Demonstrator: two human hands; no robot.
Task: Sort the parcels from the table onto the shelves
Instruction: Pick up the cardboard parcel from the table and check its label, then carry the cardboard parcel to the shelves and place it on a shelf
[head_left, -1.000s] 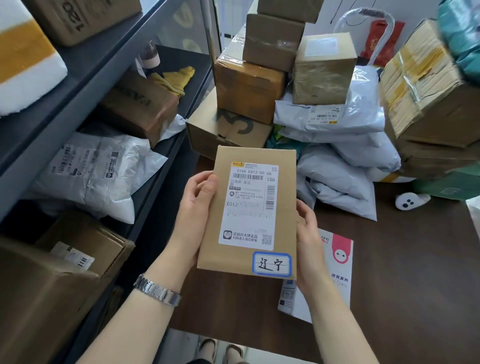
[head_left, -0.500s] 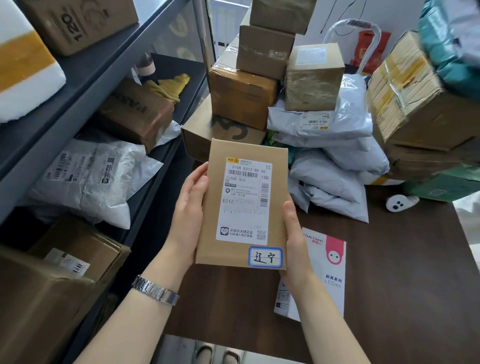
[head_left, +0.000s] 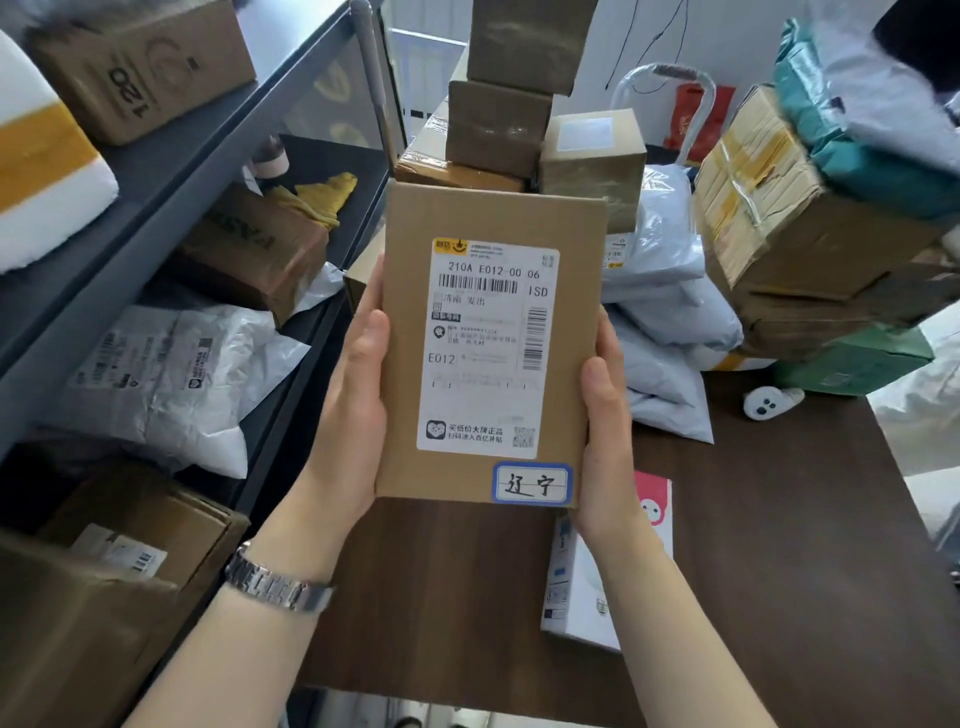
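A flat brown cardboard parcel (head_left: 571, 228) with a white shipping label and a small blue-bordered handwritten sticker is held upright above the dark wooden table (head_left: 779, 545). My left hand (head_left: 358, 395) grips its left edge and my right hand (head_left: 605, 415) grips its right edge. Behind it, parcels are piled on the table: stacked brown boxes (head_left: 498, 124), grey mailer bags (head_left: 670, 312) and a taped box (head_left: 779, 208). The dark metal shelves (head_left: 171, 171) stand to the left, with parcels on them.
On the shelves lie a white mailer bag (head_left: 171, 374), brown boxes (head_left: 254, 249) and a foam box (head_left: 41, 171). A white and pink carton (head_left: 654, 519) lies flat on the table under my right wrist. A small white device (head_left: 769, 402) sits further right.
Both hands have raised the brown parcel higher and closer to the camera, so it now covers part of the pile behind. The grip on it is unchanged.
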